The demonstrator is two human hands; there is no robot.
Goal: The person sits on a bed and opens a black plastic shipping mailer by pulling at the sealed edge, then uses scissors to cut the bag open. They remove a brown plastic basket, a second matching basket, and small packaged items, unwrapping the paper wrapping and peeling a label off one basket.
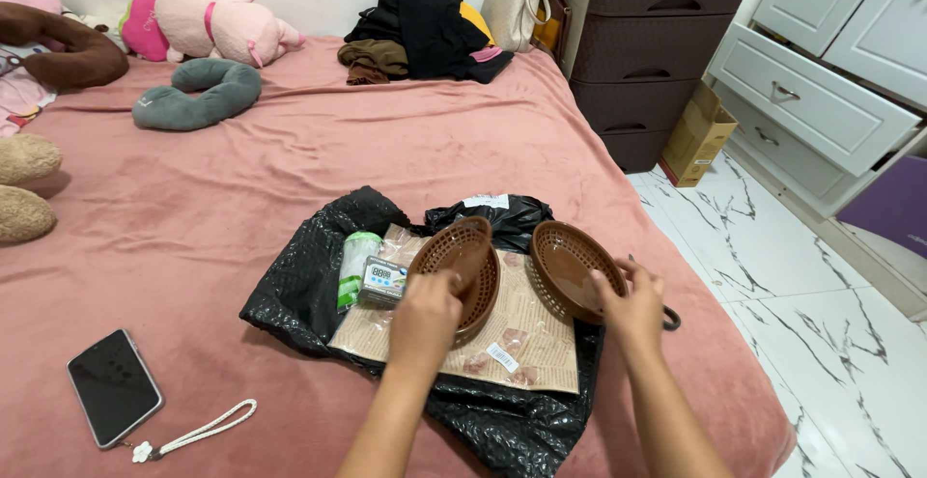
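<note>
Two brown oval plastic baskets above printed paper sheets (512, 333) on a black bag (309, 285), near bed's (193, 208) right edge. Left hand (425, 319) closed on left basket (463, 270) rim; right hand (632, 304) gripping right basket (570, 267), tilted. Best separated by steady rim grips, clear of small digital timer (382, 280) just left. Phone (114, 386) well apart.
</note>
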